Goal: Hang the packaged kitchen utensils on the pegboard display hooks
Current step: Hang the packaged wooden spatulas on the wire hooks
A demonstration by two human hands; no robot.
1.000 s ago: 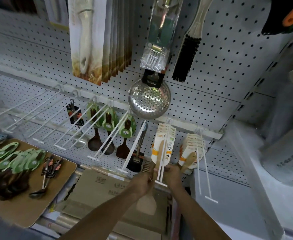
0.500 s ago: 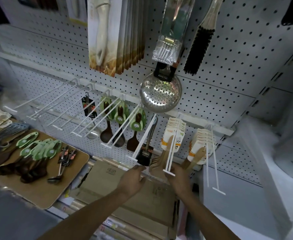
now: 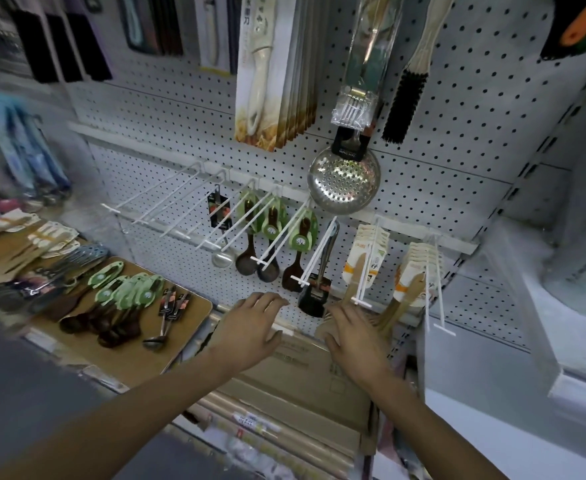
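My left hand (image 3: 253, 327) is open and holds nothing. My right hand (image 3: 350, 332) rests with relaxed fingers near the wooden spatulas (image 3: 360, 271), which hang with handles up on the pegboard (image 3: 180, 109).

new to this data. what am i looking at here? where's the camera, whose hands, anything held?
One view only: a camera worn on a person's head, looking down at a shop pegboard. No robot; the left hand and right hand are bare, and both look empty, fingers relaxed near the hook tips. Hanging on white hooks: green-carded wooden spoons and wooden spatulas. On the brown board at the left lie more packaged spoons, waiting to be hung.
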